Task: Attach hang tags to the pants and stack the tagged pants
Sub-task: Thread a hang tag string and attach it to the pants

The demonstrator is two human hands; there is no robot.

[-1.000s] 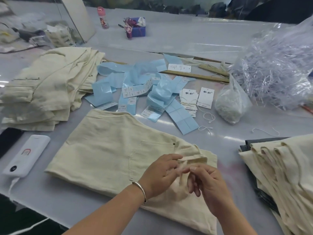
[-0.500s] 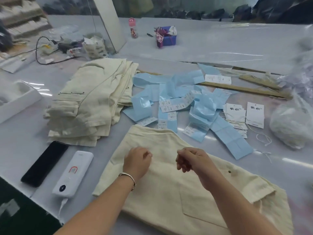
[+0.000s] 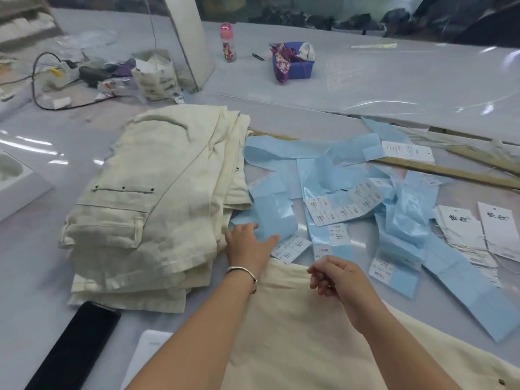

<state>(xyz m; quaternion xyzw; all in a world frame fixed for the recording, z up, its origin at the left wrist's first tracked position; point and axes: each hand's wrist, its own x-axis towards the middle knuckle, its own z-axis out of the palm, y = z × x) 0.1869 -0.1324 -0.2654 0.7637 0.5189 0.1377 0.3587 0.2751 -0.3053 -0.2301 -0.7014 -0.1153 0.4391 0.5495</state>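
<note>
Head view looks down on a glossy pale-grey counter (image 3: 394, 88). Cream woven pants (image 3: 304, 339) lie flat at its near edge under both forearms. Left of them sits a folded stack of matching pants (image 3: 146, 209) with dark rivets. Shiny blue label strips (image 3: 337, 192) sprawl beyond, white hang tags (image 3: 478, 232) at right. The left hand (image 3: 250, 243) reaches flat, fingers relaxed, touching a blue strip; the right hand (image 3: 334, 274) hovers loosely curled, whether pinching anything I cannot tell.

Pants stack (image 3: 146, 209) left; label strips (image 3: 337, 204) middle; hang tags (image 3: 478, 232) right; pants (image 3: 309, 333) nearest.
</note>
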